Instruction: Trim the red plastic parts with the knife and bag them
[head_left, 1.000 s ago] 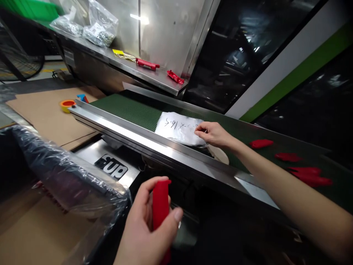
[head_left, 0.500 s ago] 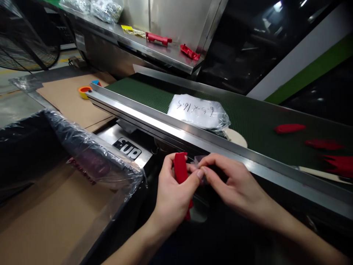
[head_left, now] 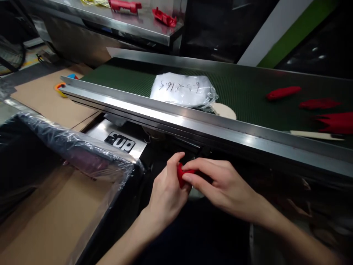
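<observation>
- Green belt [head_left: 248, 106] at twelve o'clock carries a white bag [head_left: 179, 90].
- Left hand [head_left: 165, 191] curls round a red part [head_left: 180, 176], six o'clock from the bag.
- Right hand [head_left: 223, 180] pinches it from three o'clock.

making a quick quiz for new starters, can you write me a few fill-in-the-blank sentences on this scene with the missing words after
1. The part gripped by the left hand and right hand is coloured ____.
2. The white packet lies on a belt coloured ____.
3. The number of red pieces in view on the steel shelf is ____.
4. The plastic-lined box is nearer the ____ hand.

Missing words: red; green; two; left
</observation>
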Demonstrator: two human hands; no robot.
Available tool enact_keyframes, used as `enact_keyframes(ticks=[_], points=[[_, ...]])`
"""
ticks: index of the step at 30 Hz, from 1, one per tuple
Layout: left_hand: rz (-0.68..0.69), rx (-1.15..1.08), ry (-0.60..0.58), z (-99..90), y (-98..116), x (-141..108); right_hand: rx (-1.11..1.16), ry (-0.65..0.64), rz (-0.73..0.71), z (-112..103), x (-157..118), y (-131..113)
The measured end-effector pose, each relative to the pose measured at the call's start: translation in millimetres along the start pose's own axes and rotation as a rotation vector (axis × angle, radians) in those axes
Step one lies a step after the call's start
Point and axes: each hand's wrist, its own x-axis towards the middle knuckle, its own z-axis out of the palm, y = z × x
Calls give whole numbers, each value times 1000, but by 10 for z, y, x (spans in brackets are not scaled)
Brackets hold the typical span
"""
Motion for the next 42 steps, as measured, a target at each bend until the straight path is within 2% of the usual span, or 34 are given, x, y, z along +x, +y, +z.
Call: enact_keyframes(ticks=[4,6,9,12,15,20,24,27,30,32,34,39,42], points=[[-192,-108,-21,19,-143,52,-118,383,94,-86,-334,39],[-277,-210,-43,8,-205,104,-211,476,101,-120,-538,47],[-374,-340,-82,-1,-221,154,-377,447,-56,-86,-769,42],[-443,-451,-110,21,-148,151,-540,385,-218,30,-862,64],[-464,-537,-132,56,-81,120,-621,337,-274,140,-882,147],[-424,-591,-137,79,-132,79,-575,225,-343,201,-912,329],[-301,-483,-99,106,-182,-3,-602,158,-370,220,-913,417],[-188,-399,-37,197,-189,-140,-587,329,-323,341,-884,418],[-134,-355,26,305,-186,-288,-452,638,-161,558,-855,398],[-95,-332,39,329,-178,-343,-343,711,-63,674,-855,412],[-37,-302,17,293,-167,-348,-299,606,-71,702,-866,457],[5,-240,-39,113,-117,-322,-358,136,-177,493,-832,567],[14,-259,-88,67,-27,-391,-362,33,-180,456,-756,522]])
